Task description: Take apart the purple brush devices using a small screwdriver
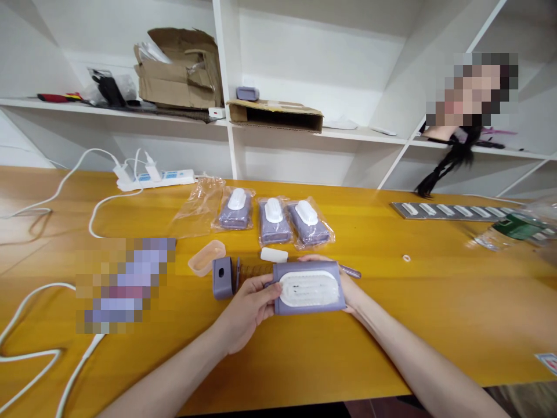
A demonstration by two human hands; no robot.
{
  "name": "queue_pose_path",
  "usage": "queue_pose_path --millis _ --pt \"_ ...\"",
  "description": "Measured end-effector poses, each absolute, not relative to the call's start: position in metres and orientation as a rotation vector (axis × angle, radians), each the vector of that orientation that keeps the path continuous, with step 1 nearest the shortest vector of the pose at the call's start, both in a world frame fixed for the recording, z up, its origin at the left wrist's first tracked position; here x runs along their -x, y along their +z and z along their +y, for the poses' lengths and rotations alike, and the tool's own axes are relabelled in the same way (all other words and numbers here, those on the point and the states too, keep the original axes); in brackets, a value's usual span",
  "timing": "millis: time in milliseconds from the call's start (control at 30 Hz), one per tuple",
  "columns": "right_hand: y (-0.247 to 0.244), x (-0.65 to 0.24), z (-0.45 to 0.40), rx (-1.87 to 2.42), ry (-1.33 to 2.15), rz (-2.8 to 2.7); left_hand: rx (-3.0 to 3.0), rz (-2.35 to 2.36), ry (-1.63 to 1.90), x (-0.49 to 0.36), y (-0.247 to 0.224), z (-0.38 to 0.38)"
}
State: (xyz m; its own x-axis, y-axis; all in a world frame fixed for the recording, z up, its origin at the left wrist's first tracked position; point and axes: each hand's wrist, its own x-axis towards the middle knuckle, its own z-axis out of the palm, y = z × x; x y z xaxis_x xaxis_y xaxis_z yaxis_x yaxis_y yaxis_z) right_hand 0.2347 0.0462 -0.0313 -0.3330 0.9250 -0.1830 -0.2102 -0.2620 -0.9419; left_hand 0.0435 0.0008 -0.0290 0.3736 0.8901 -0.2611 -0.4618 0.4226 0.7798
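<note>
A purple casing [279, 270] with a white oval panel [310, 289] on its face is held up over the table. My left hand [255, 299] grips its left end, the thumb pressed on the panel's edge. My right hand [351, 293] holds the right end from behind; most of its fingers are hidden, some showing above the top edge. Just behind lie a small white piece [274, 255] and a thin purple strip [350, 271]. To the left stand a hollow purple piece [223, 278] and a pale orange oval cup [208, 258].
Three bagged purple units [235, 217] with white tops lie further back. A power strip [156, 180] with white cables is at back left, near a blurred-out phone-like item [130, 284]. At right are a grey tray [409, 211] of white parts, a plastic bottle [516, 226] and a small ring [406, 258].
</note>
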Motion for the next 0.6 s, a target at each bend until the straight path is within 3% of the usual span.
queue_pose_path --millis 333,533,600 --pt "-0.037 -0.248 0.06 1.001 1.683 -1.208 -0.76 0.733 0.926 -0.04 -0.019 0.001" --pt "-0.041 -0.257 0.063 1.018 1.65 -1.1 -1.095 1.186 1.538 -0.031 -0.019 0.004" --pt "-0.042 -0.254 0.061 1.014 1.679 -1.072 -1.162 1.138 1.517 -0.033 -0.02 0.005"
